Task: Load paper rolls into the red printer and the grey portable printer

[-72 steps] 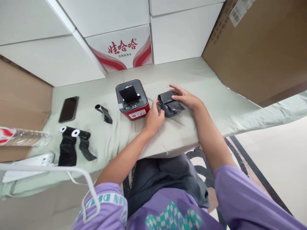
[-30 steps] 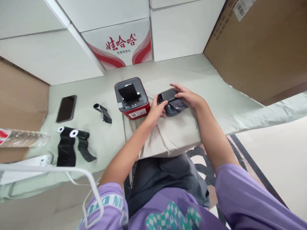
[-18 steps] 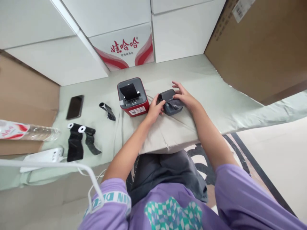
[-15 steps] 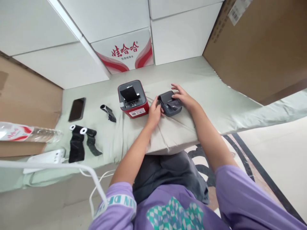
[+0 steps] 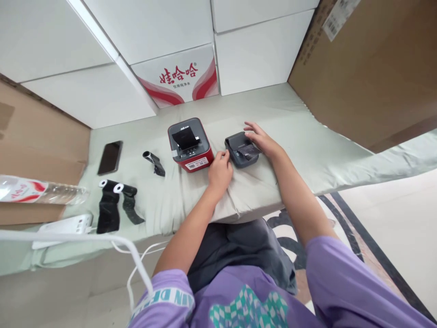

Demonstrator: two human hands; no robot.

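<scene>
Both arms reach toward 12 o'clock. The left hand (image 5: 220, 171) is loosely curled; the right hand (image 5: 261, 140) lies flat, fingers spread.

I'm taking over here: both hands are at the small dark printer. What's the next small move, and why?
Probably press the lid of the dark printer fully shut. The right hand lies flat on its top with black ribbon showing at its front, and the left hand rests at its left side beside the red printer, able to steady it. Whether the lid has latched cannot be told.
</scene>
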